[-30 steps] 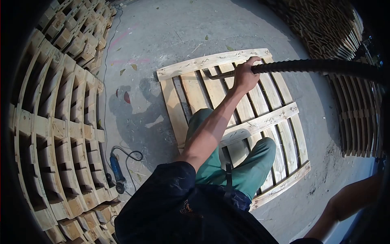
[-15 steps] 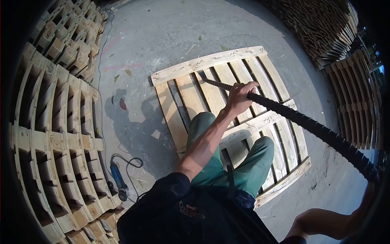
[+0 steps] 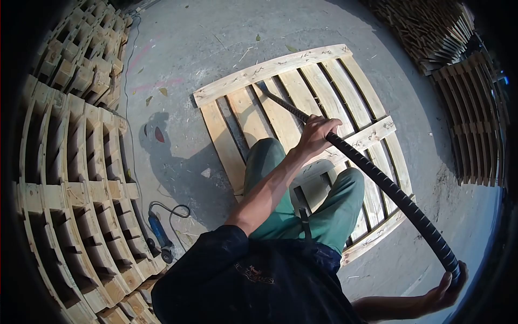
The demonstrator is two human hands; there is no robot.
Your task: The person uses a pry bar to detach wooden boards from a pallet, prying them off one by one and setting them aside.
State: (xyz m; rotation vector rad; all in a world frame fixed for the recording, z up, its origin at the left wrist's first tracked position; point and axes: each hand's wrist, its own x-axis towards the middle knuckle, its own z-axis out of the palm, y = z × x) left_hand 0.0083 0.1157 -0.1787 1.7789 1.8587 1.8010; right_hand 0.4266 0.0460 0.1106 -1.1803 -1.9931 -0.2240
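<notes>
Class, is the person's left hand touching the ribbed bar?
Touching: the head view shows the left hand closed around the ribbed bar, which emerges on both sides.

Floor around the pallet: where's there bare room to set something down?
Free: the floor beyond the pallet, save scattered leaves, and the strip between pallet and right stack. Crowded: over the pallet, with bar and left hand; lower left, where grinder and cord lie by left stack.
</notes>
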